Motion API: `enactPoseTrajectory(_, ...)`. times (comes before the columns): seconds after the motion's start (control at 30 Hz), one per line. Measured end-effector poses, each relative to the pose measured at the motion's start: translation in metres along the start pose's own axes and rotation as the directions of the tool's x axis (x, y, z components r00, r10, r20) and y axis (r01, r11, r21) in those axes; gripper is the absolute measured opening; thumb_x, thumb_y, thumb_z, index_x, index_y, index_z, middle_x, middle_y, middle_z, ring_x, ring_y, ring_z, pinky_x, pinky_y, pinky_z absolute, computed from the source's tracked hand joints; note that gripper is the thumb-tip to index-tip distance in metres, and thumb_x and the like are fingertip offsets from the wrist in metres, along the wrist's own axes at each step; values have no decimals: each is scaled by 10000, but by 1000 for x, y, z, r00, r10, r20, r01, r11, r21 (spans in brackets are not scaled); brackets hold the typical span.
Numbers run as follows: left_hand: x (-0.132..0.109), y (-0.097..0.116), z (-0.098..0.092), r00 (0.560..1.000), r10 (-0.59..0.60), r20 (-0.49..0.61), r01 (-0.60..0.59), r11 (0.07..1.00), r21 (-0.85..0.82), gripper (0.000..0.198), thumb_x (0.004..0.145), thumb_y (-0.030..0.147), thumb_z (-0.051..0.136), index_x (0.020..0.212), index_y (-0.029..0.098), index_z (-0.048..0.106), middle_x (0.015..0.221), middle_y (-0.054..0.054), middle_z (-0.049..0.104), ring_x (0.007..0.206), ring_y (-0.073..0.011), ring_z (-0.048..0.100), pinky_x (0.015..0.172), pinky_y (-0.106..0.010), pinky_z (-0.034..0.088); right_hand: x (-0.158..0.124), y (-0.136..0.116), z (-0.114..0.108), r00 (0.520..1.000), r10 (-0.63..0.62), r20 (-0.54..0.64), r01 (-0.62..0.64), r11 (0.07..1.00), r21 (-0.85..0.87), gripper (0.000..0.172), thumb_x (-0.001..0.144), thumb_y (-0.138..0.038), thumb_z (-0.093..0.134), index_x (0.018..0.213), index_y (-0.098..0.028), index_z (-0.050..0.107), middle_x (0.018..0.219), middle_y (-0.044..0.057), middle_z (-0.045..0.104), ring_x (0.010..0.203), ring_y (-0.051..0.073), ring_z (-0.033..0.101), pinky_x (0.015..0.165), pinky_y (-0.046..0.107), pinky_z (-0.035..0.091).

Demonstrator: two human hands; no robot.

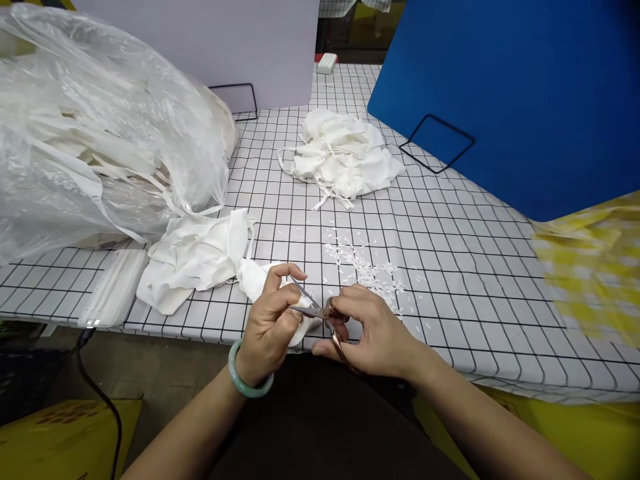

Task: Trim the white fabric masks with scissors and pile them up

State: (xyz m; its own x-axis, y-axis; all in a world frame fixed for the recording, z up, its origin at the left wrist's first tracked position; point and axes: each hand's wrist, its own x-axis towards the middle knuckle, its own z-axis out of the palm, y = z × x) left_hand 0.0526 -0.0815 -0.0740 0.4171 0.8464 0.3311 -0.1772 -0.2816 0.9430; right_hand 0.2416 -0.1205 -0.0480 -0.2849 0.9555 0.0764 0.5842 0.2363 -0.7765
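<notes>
My left hand (273,320), with a pale green bangle (247,377) on the wrist, pinches a white cloth piece (257,279) at the table's front edge. My right hand (373,330) is closed round small copper-coloured scissors (320,312). Their blades are parted and point at the bit of cloth between my left fingers. Several tiny white snippets (367,267) lie scattered on the checked tablecloth (450,267) just beyond my hands.
A big clear plastic bag (95,127) stuffed with white cloth fills the left. Loose white pieces (195,257) lie beside it, another heap (343,157) at centre back. A blue board (515,93) stands right, a white panel (225,40) behind, yellow fabric (595,267) at right.
</notes>
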Motion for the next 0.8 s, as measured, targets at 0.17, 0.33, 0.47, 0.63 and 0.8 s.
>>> enactPoseTrajectory(0.17,0,1,1,1000,8,12,-8,1000,-10,232,990,236,522,778,212,612,673,-56,504,1166,-256,421,957,-366,393,0,-1,0,1000,-1,-8,1,1000,1,485,820,-548,711,593,-202,458,545,-25,554,566,131,494,670,308,385)
enactPoseTrajectory(0.33,1,1,2,1000,0,8,0,1000,-20,229,992,261,532,788,210,621,702,-62,515,1161,-261,434,930,-365,410,-1,0,2,1000,5,-9,-5,1000,-1,497,832,-543,700,585,-205,433,537,-28,539,556,126,478,665,305,381)
enactPoseTrajectory(0.47,1,1,2,1000,-9,24,9,1000,3,242,998,254,520,787,215,633,697,-65,537,1174,-264,432,966,-384,405,-2,2,4,1000,18,-16,-18,1000,3,505,830,-547,704,577,-209,428,535,-29,531,551,125,475,657,303,383)
enactPoseTrajectory(0.63,3,1,5,1000,4,31,-5,999,37,230,999,251,515,810,220,643,697,-63,545,1167,-263,436,965,-386,412,-6,3,5,999,33,-36,-32,999,10,513,841,-545,696,568,-209,422,530,-31,529,530,116,463,638,295,390)
enactPoseTrajectory(0.8,9,0,12,996,13,86,-21,996,92,243,1007,241,495,817,211,643,700,-56,542,1147,-252,449,964,-375,423,-20,10,4,992,86,-96,-90,995,-38,521,857,-555,671,570,-211,406,513,-35,493,520,114,439,604,278,375)
